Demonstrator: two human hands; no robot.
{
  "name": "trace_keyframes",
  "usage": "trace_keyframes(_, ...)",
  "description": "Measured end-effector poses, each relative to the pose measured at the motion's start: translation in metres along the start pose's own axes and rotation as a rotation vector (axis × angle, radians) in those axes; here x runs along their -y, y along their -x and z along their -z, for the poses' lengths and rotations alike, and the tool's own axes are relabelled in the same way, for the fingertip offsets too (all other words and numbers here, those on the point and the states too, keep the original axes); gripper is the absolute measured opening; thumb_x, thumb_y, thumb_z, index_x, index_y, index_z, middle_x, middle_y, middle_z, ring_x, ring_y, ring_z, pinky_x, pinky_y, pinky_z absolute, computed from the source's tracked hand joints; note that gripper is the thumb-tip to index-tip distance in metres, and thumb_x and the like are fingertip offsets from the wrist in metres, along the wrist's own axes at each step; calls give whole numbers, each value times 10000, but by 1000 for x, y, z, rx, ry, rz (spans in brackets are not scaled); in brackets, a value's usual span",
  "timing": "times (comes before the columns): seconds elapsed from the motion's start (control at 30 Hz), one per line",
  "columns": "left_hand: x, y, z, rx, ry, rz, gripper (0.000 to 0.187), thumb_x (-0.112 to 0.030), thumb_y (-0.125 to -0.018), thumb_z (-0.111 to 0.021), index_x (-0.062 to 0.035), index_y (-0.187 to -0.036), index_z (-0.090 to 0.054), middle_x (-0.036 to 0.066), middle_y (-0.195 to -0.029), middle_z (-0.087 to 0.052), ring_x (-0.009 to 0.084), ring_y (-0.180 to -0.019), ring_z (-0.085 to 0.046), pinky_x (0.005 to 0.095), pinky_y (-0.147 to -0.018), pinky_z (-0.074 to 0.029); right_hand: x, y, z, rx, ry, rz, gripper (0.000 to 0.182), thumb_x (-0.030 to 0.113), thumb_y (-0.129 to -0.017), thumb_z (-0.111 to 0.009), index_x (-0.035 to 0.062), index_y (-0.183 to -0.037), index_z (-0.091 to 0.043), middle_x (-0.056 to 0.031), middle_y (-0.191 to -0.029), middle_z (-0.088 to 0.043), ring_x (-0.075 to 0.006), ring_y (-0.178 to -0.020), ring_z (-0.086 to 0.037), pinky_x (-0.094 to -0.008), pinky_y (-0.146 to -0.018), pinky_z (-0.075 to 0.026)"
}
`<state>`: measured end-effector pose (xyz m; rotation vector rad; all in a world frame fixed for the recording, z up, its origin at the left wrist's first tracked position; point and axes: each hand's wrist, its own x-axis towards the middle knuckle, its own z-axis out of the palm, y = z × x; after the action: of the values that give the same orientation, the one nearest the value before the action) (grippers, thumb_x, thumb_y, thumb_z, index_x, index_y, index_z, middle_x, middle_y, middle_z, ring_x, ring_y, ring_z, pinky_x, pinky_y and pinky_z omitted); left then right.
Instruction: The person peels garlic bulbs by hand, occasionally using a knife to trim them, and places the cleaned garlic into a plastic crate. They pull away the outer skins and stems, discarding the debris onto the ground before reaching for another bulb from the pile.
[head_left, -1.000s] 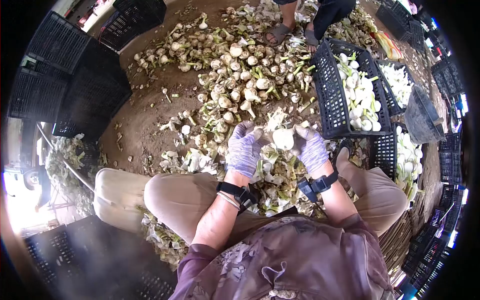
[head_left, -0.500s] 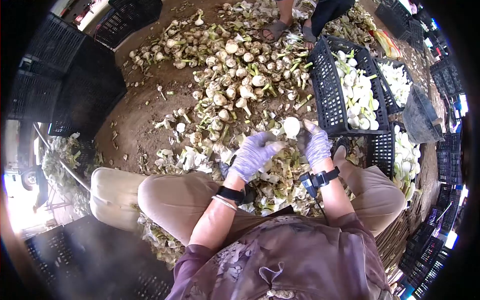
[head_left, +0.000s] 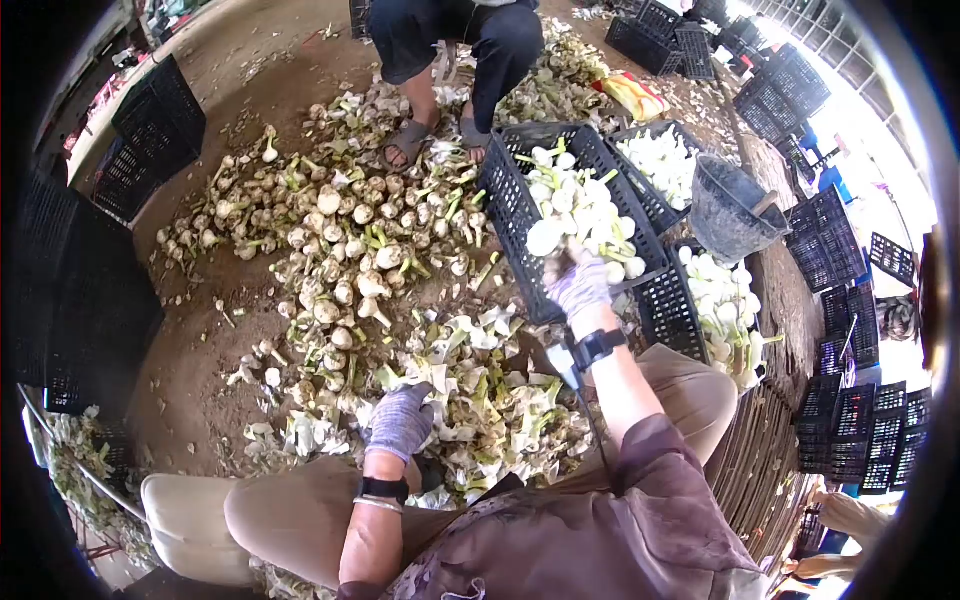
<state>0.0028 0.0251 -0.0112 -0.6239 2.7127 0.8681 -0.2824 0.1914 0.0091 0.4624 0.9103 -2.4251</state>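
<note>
White peeled bulbs [head_left: 585, 215] half fill the crate [head_left: 510, 205]; the right hand [head_left: 580, 283], seemingly empty, is stretched over it, the left hand [head_left: 400, 420] is rested loosely on husks [head_left: 480, 400], many unpeeled bulbs [head_left: 340, 250] are left.

Purple knit gloves, black wristbands

Single head cam, fisheye, looking steeply down and forward from the seated person's head. Near: own lap and arms at bottom edge. Mid: floor [head_left: 200, 350] with bulbs. Far top: another person's legs [head_left: 455, 60]. Dark vignette at corners.
</note>
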Motion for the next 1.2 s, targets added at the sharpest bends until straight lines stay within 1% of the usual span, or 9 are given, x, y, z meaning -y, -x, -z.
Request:
trace_keyframes(0.2, -6, 16, 30, -97, 111, -37, 228, -204, -769, -599, -105, -973, -619, 165, -868, -635, 342, -820, -612, 435, -703, -488, 141, -107, -10, 233, -304, 323, 263, 233, -893, -543, -7, -999, -550, -148, -929, -631, -266, -852, -606, -349, -706, -547)
trace_keyframes(0.37, -6, 81, 150, -546, 77, -21, 315, -194, -774, -664, -40, -1042, -603, 165, -912, -632, 316, -766, -620, 376, -661, -493, -22, -85, -39, 376, 595, 56, 166, 228, -874, -591, 69, -922, -588, -58, -733, -622, -159, -589, -576, -259, -487, -454)
trace_keyframes(0.5, 40, 125, 210, -1035, 599, 367, 179, -46, -819, -653, 22, -984, -652, 12, -779, -648, 69, -708, -565, 193, -640, -452, -174, -41, -33, 148, 722, -286, 130, 176, -827, -647, 80, -908, -613, -55, -653, -612, -164, -488, -576, -268, -385, -441)
trace_keyframes(0.73, 241, 72, 71, -498, 354, 592, 226, -111, -824, -641, -21, -1031, -655, 60, -902, -687, 113, -749, -586, 247, -694, -470, -276, 22, -25, 352, 1032, -488, 154, 54, -842, -587, 54, -991, -625, -44, -736, -644, -127, -521, -599, -225, -385, -460)
trace_keyframes(0.8, 294, 33, -3, -586, 364, 540, 273, -231, -819, -641, -24, -998, -628, 181, -816, -642, 272, -679, -600, 325, -646, -472, -268, 25, -23, 418, 1137, -491, 193, 52, -845, -577, 37, -1033, -616, -56, -788, -655, -124, -534, -602, -217, -398, -463)
trace_keyframes(0.9, 296, -13, -33, -491, 308, 776, 473, -373, -759, -679, -56, -1093, -572, 172, -1011, -639, 338, -957, -600, 362, -787, -480, -249, 12, -3, 426, 1245, -457, 221, 50, -848, -565, 25, -1062, -611, -61, -826, -656, -121, -553, -605, -215, -404, -465)
trace_keyframes(1.03, 293, -44, -44, -391, 308, 799, 570, -360, -733, -711, -43, -1171, -529, 169, -1010, -641, 321, -921, -619, 403, -795, -480, -226, 8, 5, 328, 1325, -415, 224, 45, -840, -566, 24, -1058, -612, -62, -848, -655, -127, -572, -610, -221, -400, -469)
trace_keyframes(1.13, 260, -30, 7, -541, 1303, 543, 421, -195, -785, -681, 9, -1130, -552, 86, -887, -652, 176, -786, -621, 291, -662, -529, -217, 11, 1, 329, 1280, -384, 219, 60, -845, -565, 31, -1056, -616, -63, -833, -654, -130, -576, -612, -219, -410, -475)
trace_keyframes(1.2, 234, -7, 43, -368, 1850, 172, 494, -219, -800, -651, -6, -1210, -475, 113, -1000, -611, 224, -853, -632, 405, -713, -560, -219, 26, -20, 387, 1200, -422, 210, 96, -852, -572, 20, -1043, -612, -66, -803, -649, -129, -572, -607, -216, -417, -473)
